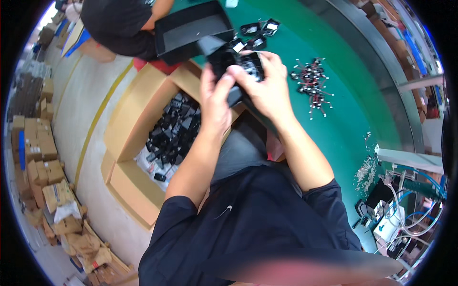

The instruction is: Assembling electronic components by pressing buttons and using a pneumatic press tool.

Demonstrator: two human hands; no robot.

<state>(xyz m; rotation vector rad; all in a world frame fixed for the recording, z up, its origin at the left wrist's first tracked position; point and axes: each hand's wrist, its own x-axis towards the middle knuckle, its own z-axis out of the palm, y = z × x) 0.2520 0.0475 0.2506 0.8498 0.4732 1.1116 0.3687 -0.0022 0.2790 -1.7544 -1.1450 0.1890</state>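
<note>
Both hands are raised in front of me over the near table edge. My left hand [217, 100] is closed around a black plastic housing [219, 62], smeared by motion. My right hand [269, 88] is closed on a second black plastic housing [254, 66], whose pale inner parts show between thumb and fingers. The two pieces are close together; whether they are joined I cannot tell. Just beyond the fingers, several black housings with white labels [260, 28] lie on the green table [343, 95].
A cardboard box [138, 119] with many black parts stands at my left. Past it, a black tray [191, 28] sits beside a person in dark clothes [117, 28]. Wired parts [312, 83], small pale pieces [366, 174] and a tubed machine [396, 214] are on the right.
</note>
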